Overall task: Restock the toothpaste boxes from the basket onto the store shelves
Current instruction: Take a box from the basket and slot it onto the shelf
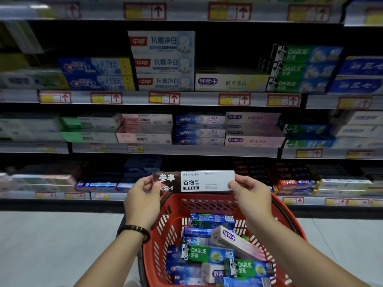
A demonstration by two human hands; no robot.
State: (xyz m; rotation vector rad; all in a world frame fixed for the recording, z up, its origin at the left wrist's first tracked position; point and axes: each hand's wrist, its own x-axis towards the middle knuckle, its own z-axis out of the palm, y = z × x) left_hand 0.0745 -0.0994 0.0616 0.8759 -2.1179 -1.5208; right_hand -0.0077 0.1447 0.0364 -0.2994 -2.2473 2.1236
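I hold a brown-and-white toothpaste box (193,180) level in front of me, above the red basket (165,224). My left hand (143,200) pinches its brown left end; my right hand (249,198) pinches its white right end. The basket below holds several toothpaste boxes, among them green Darlie boxes (207,254), a pink-white box (236,242) and blue boxes. The store shelves (186,150) ahead carry rows of stacked toothpaste boxes. Similar pink-white boxes (145,129) sit on the second shelf from the bottom.
Shelf edges carry red and yellow price tags (164,98). A dark gap (230,56) opens above a single white box on the upper shelf. Grey floor (51,245) spreads on both sides of the basket. A dark bead bracelet (136,229) circles my left wrist.
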